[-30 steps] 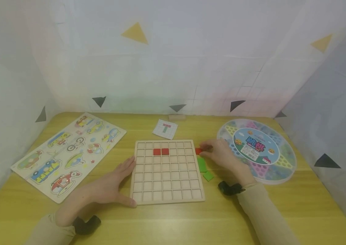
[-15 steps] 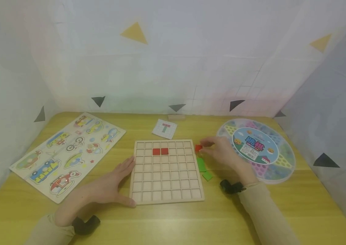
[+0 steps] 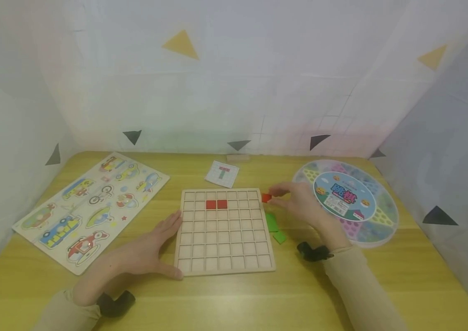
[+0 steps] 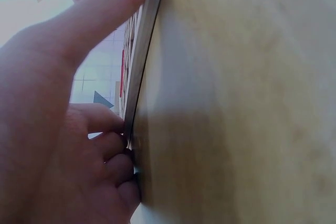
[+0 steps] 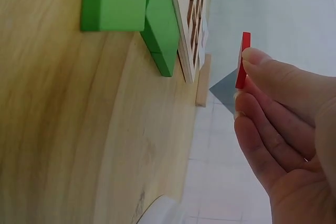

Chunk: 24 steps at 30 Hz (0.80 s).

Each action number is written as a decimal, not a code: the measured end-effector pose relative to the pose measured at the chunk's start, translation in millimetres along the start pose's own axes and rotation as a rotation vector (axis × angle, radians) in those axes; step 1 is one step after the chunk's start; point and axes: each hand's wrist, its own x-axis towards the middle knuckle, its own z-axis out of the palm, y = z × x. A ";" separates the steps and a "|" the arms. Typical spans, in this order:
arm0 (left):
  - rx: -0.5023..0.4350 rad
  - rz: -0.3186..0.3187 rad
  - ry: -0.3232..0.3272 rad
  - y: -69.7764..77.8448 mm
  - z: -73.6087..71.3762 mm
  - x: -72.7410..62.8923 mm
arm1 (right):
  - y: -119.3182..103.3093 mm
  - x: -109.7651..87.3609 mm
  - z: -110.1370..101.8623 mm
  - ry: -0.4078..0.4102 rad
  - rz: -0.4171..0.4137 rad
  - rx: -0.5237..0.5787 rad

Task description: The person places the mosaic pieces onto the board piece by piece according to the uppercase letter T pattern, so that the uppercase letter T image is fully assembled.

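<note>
A square wooden grid board [image 3: 225,232] lies mid-table, with two red square tiles [image 3: 216,204] side by side in its second row from the back. My left hand [image 3: 147,253] rests against the board's left edge, thumb at the near corner and fingers farther up, spread. Just off the board's right edge, my right hand [image 3: 300,202] pinches a third red tile [image 5: 243,60] between thumb and fingers, raised above the table in the right wrist view. Green tiles [image 3: 272,223] lie on the table along the board's right side, below that hand.
Behind the board lies a card [image 3: 222,174] printed with a red and green T, near a small wooden block [image 3: 238,158]. A vehicle picture puzzle [image 3: 93,211] lies at left. A round game box [image 3: 345,202] stands at right, close to the right forearm.
My right hand has lifted the red tile off the table beside the board and tilted it, shifting slightly toward the board. The left hand stays in place.
</note>
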 end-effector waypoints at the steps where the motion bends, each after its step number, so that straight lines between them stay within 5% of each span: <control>1: -0.001 -0.001 -0.001 0.1 -0.3 -0.1 | -0.3 0.3 0.3 0.001 -0.002 -0.002; 15: 0.001 0.009 0.000 -0.8 2.9 1.2 | -19.3 5.3 8.6 -0.063 0.054 0.060; 24: -0.017 0.009 0.005 1.5 0.2 -1.1 | -45.4 26.4 18.8 -0.084 0.001 0.041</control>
